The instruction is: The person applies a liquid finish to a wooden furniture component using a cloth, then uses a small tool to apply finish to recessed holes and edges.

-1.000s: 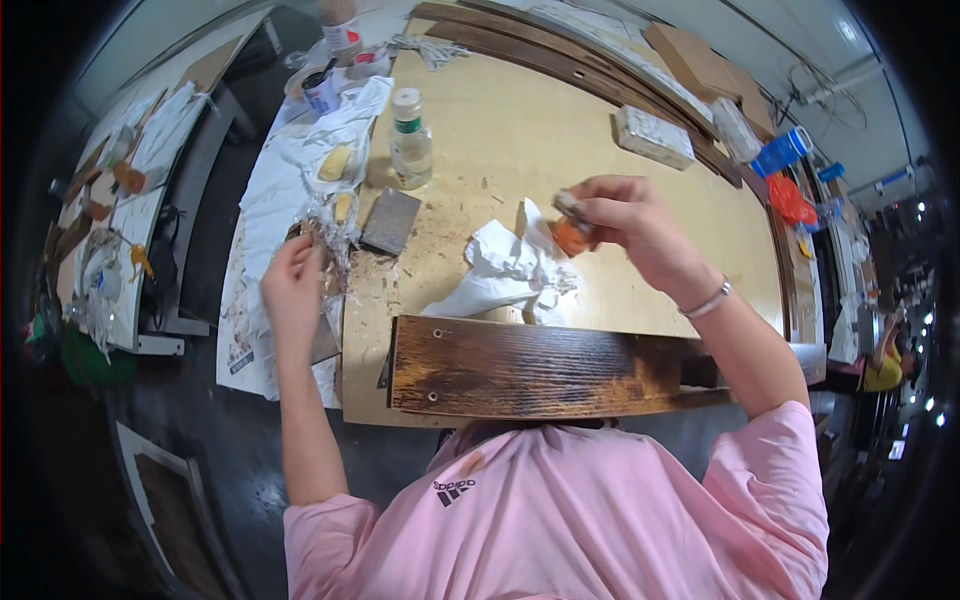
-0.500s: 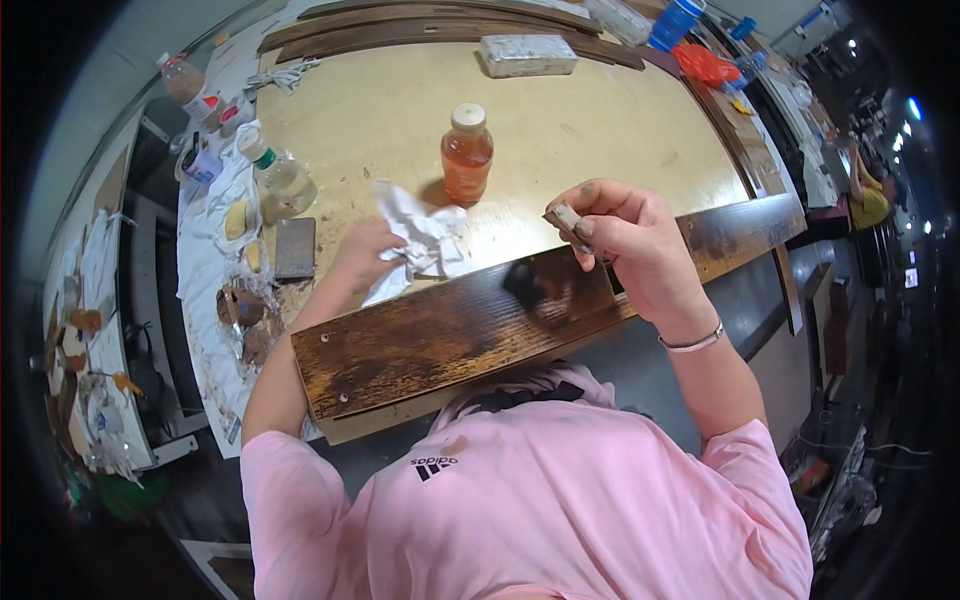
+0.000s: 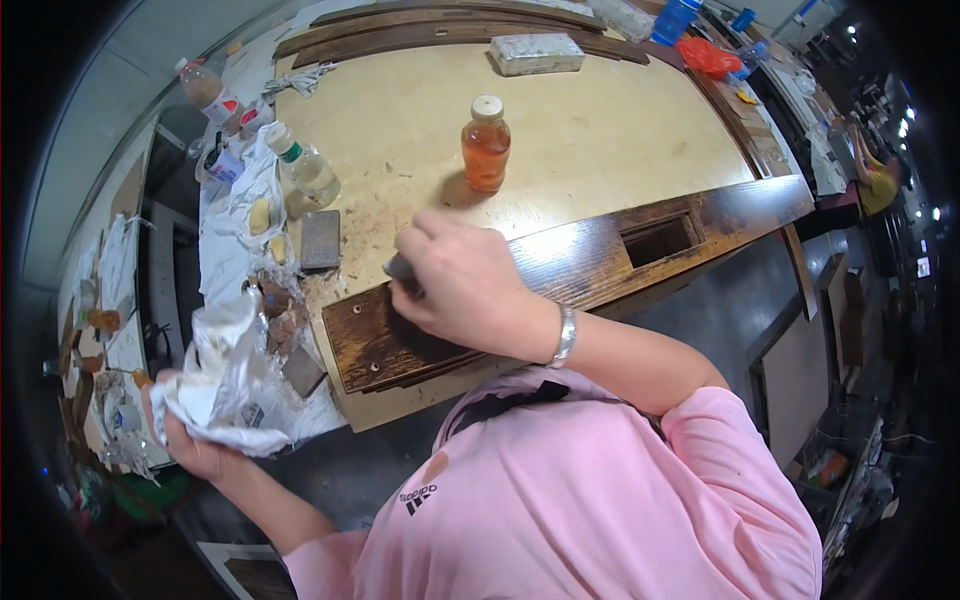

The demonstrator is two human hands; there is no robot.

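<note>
At the bench's near edge lies a dark brown stained wooden board with a rectangular cutout and small holes at its left end. My right hand is closed over the left part of this board, gripping a small grey-brown piece. Most of that piece is hidden by the fingers, and its kind is unclear. Off the bench's left corner, my left hand holds a crumpled white rag. A capped bottle of amber liquid stands beyond the board.
On the left are a bottle of clear liquid, a dark flat block and yellowish lumps. A pale wrapped block and long dark planks lie at the back. Another person is at far right.
My left hand has carried the rag from behind the board to the left, beyond the bench corner. My right hand has come left and down over the board's left part, uncovering the cutout.
</note>
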